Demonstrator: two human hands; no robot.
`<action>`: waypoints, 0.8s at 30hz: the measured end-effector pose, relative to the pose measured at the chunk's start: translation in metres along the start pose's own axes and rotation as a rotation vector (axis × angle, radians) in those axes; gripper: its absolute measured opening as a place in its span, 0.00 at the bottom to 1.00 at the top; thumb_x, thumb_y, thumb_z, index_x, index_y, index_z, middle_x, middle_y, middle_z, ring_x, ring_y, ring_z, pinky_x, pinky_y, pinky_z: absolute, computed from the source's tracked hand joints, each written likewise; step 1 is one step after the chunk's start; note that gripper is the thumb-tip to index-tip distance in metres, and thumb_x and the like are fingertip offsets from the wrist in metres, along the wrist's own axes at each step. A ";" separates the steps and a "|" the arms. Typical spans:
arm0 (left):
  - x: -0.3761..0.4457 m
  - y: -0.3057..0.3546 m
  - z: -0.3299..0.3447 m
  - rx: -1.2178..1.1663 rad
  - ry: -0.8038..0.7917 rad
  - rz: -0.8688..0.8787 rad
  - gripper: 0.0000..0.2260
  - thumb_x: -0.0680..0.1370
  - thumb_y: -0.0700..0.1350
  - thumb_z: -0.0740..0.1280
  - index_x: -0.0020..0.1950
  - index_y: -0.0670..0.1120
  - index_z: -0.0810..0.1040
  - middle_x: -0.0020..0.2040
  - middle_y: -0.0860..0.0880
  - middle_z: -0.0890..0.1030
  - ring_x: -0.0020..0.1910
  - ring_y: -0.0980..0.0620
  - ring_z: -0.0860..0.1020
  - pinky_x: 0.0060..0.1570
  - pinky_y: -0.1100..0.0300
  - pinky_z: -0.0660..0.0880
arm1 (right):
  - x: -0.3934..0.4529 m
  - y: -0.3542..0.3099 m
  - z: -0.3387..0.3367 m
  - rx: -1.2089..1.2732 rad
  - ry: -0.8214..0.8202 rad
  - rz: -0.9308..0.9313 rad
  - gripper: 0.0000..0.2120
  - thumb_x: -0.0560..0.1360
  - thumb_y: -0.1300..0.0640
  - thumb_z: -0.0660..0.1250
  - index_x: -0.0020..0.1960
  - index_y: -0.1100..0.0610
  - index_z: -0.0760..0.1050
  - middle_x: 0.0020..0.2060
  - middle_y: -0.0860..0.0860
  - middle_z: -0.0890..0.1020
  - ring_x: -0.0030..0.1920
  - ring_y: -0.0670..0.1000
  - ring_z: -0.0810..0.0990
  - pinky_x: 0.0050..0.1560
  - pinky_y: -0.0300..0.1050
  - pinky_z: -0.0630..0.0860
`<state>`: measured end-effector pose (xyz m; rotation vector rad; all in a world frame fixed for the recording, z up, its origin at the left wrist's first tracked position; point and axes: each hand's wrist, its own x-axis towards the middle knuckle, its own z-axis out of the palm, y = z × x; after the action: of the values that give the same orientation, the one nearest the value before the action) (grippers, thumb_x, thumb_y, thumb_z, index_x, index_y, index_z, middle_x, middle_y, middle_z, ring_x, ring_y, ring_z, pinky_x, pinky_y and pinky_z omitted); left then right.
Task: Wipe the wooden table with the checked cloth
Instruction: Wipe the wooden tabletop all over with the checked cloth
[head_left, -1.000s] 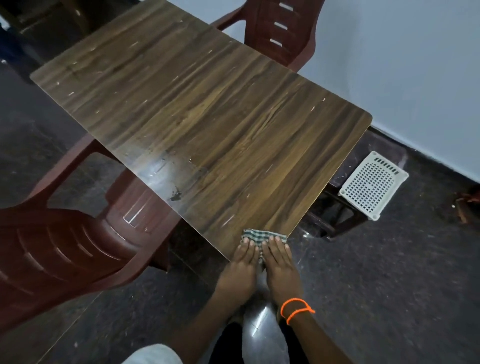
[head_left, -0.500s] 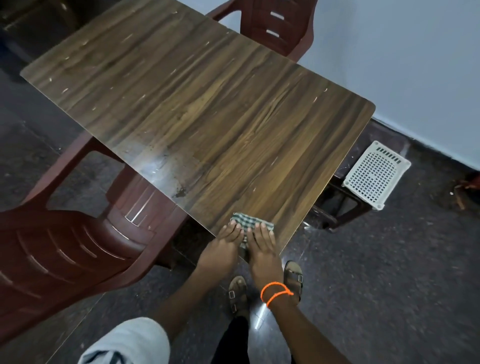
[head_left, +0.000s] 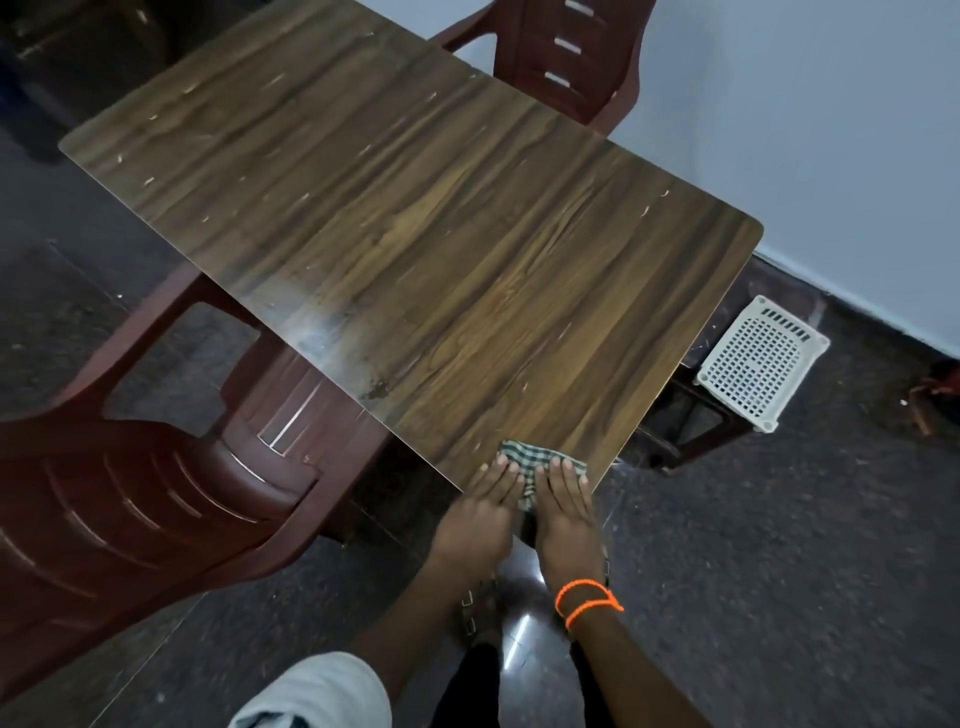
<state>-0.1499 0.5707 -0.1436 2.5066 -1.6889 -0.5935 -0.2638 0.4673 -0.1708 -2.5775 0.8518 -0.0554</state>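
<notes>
The wooden table stretches away from me, its top scratched and marked with a dark stain near the left edge. A folded green-and-white checked cloth lies at the table's near corner. My left hand and my right hand lie side by side with flat, straight fingers pressing on the cloth. Most of the cloth is hidden under my fingers. An orange cord is tied round my right wrist.
A dark red plastic chair stands at the table's left side, another chair at the far right by the pale wall. A white perforated tray rests on a low stool right of the table. Dark stone floor surrounds everything.
Both hands stay flat on the cloth at the near corner. The view has shifted slightly; the hands and cloth have hardly moved on the table.
</notes>
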 end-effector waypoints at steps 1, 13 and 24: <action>0.003 -0.013 -0.003 -0.004 0.023 -0.007 0.25 0.75 0.46 0.68 0.72 0.42 0.74 0.73 0.44 0.72 0.75 0.46 0.66 0.74 0.50 0.65 | 0.010 -0.012 0.003 0.006 -0.002 0.007 0.24 0.73 0.67 0.63 0.69 0.61 0.69 0.69 0.59 0.70 0.72 0.58 0.63 0.72 0.53 0.53; -0.050 -0.060 -0.001 -0.124 0.075 -0.048 0.27 0.73 0.46 0.56 0.68 0.37 0.76 0.70 0.40 0.75 0.74 0.40 0.68 0.72 0.45 0.66 | 0.006 -0.056 0.026 0.051 -0.038 -0.197 0.23 0.74 0.61 0.56 0.68 0.59 0.71 0.69 0.57 0.71 0.71 0.58 0.64 0.71 0.53 0.55; 0.026 -0.075 -0.032 -0.129 0.183 -0.230 0.24 0.82 0.47 0.56 0.78 0.42 0.64 0.78 0.46 0.65 0.80 0.49 0.55 0.78 0.58 0.47 | 0.091 -0.069 0.026 0.057 -0.041 -0.068 0.23 0.76 0.62 0.64 0.71 0.59 0.67 0.72 0.58 0.65 0.74 0.58 0.58 0.75 0.54 0.49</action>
<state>-0.0645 0.5716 -0.1407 2.5893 -1.2709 -0.4544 -0.1465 0.4745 -0.1754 -2.5451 0.7376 -0.0457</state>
